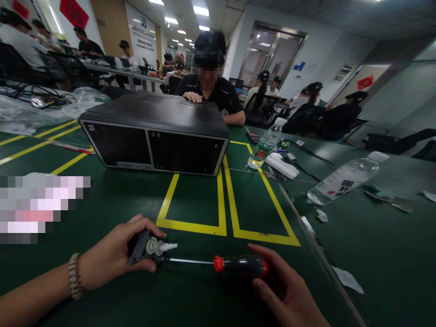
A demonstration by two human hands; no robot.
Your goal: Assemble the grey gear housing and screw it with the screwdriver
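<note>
My left hand (112, 247) is closed round a small dark grey plastic gearbox (139, 247). Pale gears and a white shaft show on its open side. A screwdriver (241, 265) with a black and red handle lies level, its blade tip meeting the gearbox's lower right corner. My right hand (286, 288) is at the handle's butt end, thumb below and fingers above, spread apart with small gaps to the handle. Whether the palm touches the butt end cannot be made out.
A black computer case (153, 118) lies ahead, a person's hand (192, 96) on top. Two plastic bottles, a green-labelled one (265, 145) and a white-labelled one (347, 179), stand to the right. Yellow tape (194, 225) marks the green table. Plastic bags (30, 111) lie far left.
</note>
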